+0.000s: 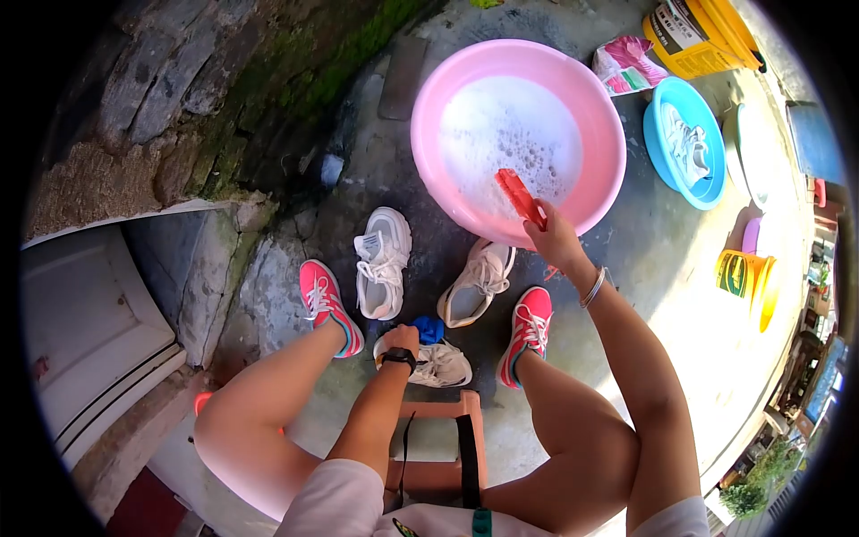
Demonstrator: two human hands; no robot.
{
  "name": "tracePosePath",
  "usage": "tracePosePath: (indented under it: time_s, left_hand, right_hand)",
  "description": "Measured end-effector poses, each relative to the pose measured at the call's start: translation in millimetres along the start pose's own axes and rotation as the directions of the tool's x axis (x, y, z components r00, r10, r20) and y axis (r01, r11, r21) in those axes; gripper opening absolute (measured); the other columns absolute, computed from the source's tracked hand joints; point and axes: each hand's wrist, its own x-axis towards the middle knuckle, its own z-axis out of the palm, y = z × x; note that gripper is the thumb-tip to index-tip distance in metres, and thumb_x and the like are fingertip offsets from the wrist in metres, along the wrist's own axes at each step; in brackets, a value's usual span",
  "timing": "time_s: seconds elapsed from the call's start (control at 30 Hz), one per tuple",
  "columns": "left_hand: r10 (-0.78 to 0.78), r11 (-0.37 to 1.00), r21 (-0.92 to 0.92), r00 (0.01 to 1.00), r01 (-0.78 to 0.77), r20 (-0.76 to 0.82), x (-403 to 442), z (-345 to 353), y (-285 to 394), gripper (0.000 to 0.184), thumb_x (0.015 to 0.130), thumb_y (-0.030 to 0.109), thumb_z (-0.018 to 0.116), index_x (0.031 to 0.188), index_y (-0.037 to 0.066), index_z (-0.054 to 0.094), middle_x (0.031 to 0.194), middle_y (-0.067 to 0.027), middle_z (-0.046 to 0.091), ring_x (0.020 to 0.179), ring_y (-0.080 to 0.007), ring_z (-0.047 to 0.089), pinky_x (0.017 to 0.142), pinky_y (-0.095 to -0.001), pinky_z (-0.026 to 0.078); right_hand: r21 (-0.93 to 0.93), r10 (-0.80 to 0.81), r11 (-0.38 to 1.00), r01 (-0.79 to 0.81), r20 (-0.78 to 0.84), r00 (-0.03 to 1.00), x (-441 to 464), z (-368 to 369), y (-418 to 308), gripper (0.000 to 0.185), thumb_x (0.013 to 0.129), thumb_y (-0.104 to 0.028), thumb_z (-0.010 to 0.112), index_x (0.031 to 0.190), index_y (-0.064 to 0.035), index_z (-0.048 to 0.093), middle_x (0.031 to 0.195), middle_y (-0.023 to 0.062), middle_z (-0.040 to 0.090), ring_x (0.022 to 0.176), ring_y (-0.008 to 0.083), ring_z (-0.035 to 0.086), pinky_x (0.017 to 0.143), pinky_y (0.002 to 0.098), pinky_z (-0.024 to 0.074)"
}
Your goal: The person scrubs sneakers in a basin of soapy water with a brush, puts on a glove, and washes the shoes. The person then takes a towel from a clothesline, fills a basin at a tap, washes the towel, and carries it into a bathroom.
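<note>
My right hand (556, 239) grips the end of a red scrub brush (517, 192), held over the near rim of a pink basin (428, 170). White foamy water (510, 125) fills the basin's bottom. Lower down, my left hand (401, 340) is closed on a white lace-up shoe (440, 365) lying sideways between my feet; its fingertips are hidden. A bright blue object (429, 330), whose kind I cannot make out, sits against that shoe. Two more white shoes, a left one (383, 264) and a right one (479, 282), stand on the wet ground between my hands and the basin.
A blue basin (656, 148) with a grey-white shoe (687, 148) in it stands at the right. Behind are a pink-white bag (626, 64) and a yellow bucket (698, 45). A stone wall (161, 98) rises left. A pinkish stool (474, 421) is under me.
</note>
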Motion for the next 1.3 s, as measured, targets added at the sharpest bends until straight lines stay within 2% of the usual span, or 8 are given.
tracePosePath:
  time_s: [0.3, 0.4, 0.6, 0.67, 0.73, 1.07, 1.17, 1.3]
  left_hand:
    - [0.486, 0.757, -0.345, 0.831, -0.555, -0.269, -42.1, -138.1, 2.4, 0.010, 0.065, 0.011, 0.064, 0.069, 0.002, 0.060, 0.082, -0.0110, 0.059, 0.079, -0.0305, 0.057, 0.069, -0.0407, 0.045]
    - [0.338, 0.481, -0.801, 0.918, -0.356, -0.205, -71.7, -218.5, 13.5, 0.016, 0.075, 0.011, 0.064, 0.084, -0.001, 0.059, 0.078, -0.0076, 0.062, 0.072, -0.0171, 0.059, 0.066, -0.0293, 0.046]
    - [0.206, 0.104, -0.875, 0.871, -0.472, -0.446, -88.9, -271.4, 17.2, 0.009, 0.084, 0.004, 0.059, 0.091, 0.001, 0.054, 0.091, -0.0028, 0.058, 0.082, -0.0058, 0.051, 0.075, -0.0204, 0.041]
    - [0.145, -0.010, -0.838, 0.828, -0.545, -0.541, -85.7, -278.0, 26.8, 0.010, 0.084, 0.004, 0.059, 0.091, 0.000, 0.054, 0.094, -0.0039, 0.057, 0.084, -0.0065, 0.050, 0.076, -0.0206, 0.041]
    - [0.147, -0.062, -0.813, 0.801, -0.579, -0.581, -80.1, -278.6, 39.5, 0.009, 0.084, 0.002, 0.058, 0.091, -0.001, 0.054, 0.097, -0.0055, 0.056, 0.086, -0.0073, 0.049, 0.077, -0.0210, 0.040]
    - [-0.012, -0.583, -0.803, 0.990, -0.123, -0.143, -65.8, -234.3, 62.4, 0.012, 0.087, 0.010, 0.053, 0.099, 0.007, 0.052, 0.089, -0.0029, 0.057, 0.084, -0.0129, 0.055, 0.078, -0.0304, 0.045]
    - [-0.141, -0.361, -0.875, 0.946, -0.322, -0.291, -63.6, -215.7, 72.9, 0.020, 0.078, -0.003, 0.056, 0.095, 0.006, 0.050, 0.079, -0.0008, 0.053, 0.072, -0.0076, 0.051, 0.065, -0.0219, 0.040]
    - [-0.346, 0.058, -0.851, 0.789, -0.522, -0.507, -59.8, -214.1, 86.7, 0.028, 0.070, -0.009, 0.058, 0.092, 0.004, 0.046, 0.057, 0.0040, 0.041, 0.052, -0.0038, 0.040, 0.049, -0.0188, 0.031]
  right_hand:
    - [-0.265, 0.007, 0.964, -0.005, 0.005, 1.000, 13.5, -2.4, 16.2, 0.040, 0.077, -0.012, 0.052, 0.116, -0.0037, 0.045, 0.103, 0.0217, 0.055, 0.092, 0.0426, 0.053, 0.080, 0.0474, 0.0432]
    - [-0.650, 0.008, 0.751, 0.114, 0.182, 0.983, 9.1, -10.1, 11.8, 0.037, 0.077, -0.014, 0.053, 0.112, -0.0046, 0.048, 0.108, 0.0178, 0.053, 0.102, 0.0380, 0.050, 0.083, 0.0489, 0.0410]
    - [-0.680, -0.562, 0.677, 0.282, -0.231, 0.794, -29.7, -43.0, -52.8, 0.031, 0.080, -0.024, 0.058, 0.104, -0.0049, 0.056, 0.103, 0.0142, 0.056, 0.097, 0.0321, 0.054, 0.084, 0.0445, 0.0413]
    - [0.101, -0.266, 0.962, 0.252, 0.164, 0.950, -44.8, -59.4, -89.9, 0.036, 0.082, -0.032, 0.060, 0.103, -0.0022, 0.058, 0.089, 0.0112, 0.061, 0.079, 0.0246, 0.060, 0.073, 0.0359, 0.0471]
    - [0.622, -0.397, 0.745, 0.243, 0.119, 0.910, -59.7, -36.6, -97.7, 0.040, 0.081, -0.032, 0.063, 0.102, 0.0011, 0.057, 0.077, 0.0087, 0.062, 0.068, 0.0169, 0.060, 0.061, 0.0290, 0.0482]
    - [0.030, -0.426, 0.902, 0.431, -0.110, 0.898, -75.2, 14.1, -75.4, 0.010, 0.075, -0.002, 0.057, 0.084, -0.0003, 0.052, 0.062, 0.0130, 0.057, 0.055, 0.0215, 0.057, 0.054, 0.0324, 0.0462]
    - [0.718, -0.181, 0.678, 0.158, -0.045, 0.982, -71.5, 28.7, -77.1, 0.018, 0.076, 0.001, 0.054, 0.092, -0.0013, 0.049, 0.067, 0.0089, 0.058, 0.060, 0.0155, 0.057, 0.054, 0.0288, 0.0458]
    - [0.901, 0.002, 0.386, -0.199, 0.215, 0.977, -80.8, 20.6, -96.2, 0.028, 0.075, 0.006, 0.053, 0.100, -0.0027, 0.044, 0.074, 0.0045, 0.057, 0.065, 0.0107, 0.055, 0.054, 0.0232, 0.0423]
